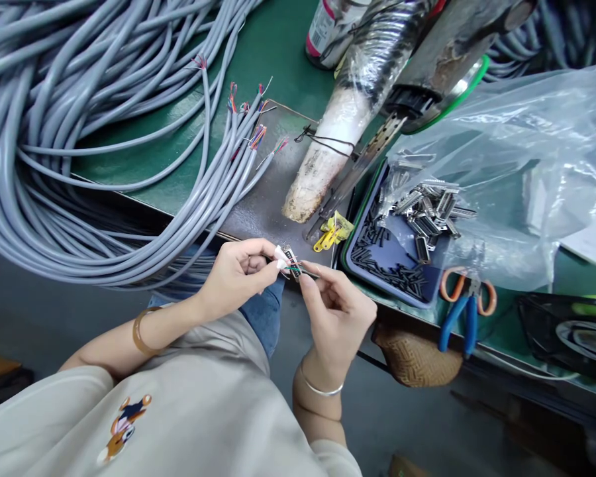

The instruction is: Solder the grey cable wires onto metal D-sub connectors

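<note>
Just over the table's front edge, my left hand (243, 268) pinches a small multi-pin connector (291, 260) between thumb and forefinger. White wrapping covers those fingertips. A short green wire (291, 267) runs across the connector's face. From the right, my right hand (335, 298) meets it, thumb and forefinger closed at a thin dark piece (308, 273) beside the connector. That piece is too small to name, and fingers partly hide it. Behind the hands are small yellow-handled snips (330, 233). To their left, grey cables (228, 179) end in stripped, coloured wires.
A blue tray (430, 291) at right holds black sleeves (397, 275) and metal connectors (430, 209), with a clear plastic bag (516, 172) over its back. A wrapped duct (322, 152) and metal stand reach down centrally. Orange- and blue-handled tools (461, 311) lie near the edge.
</note>
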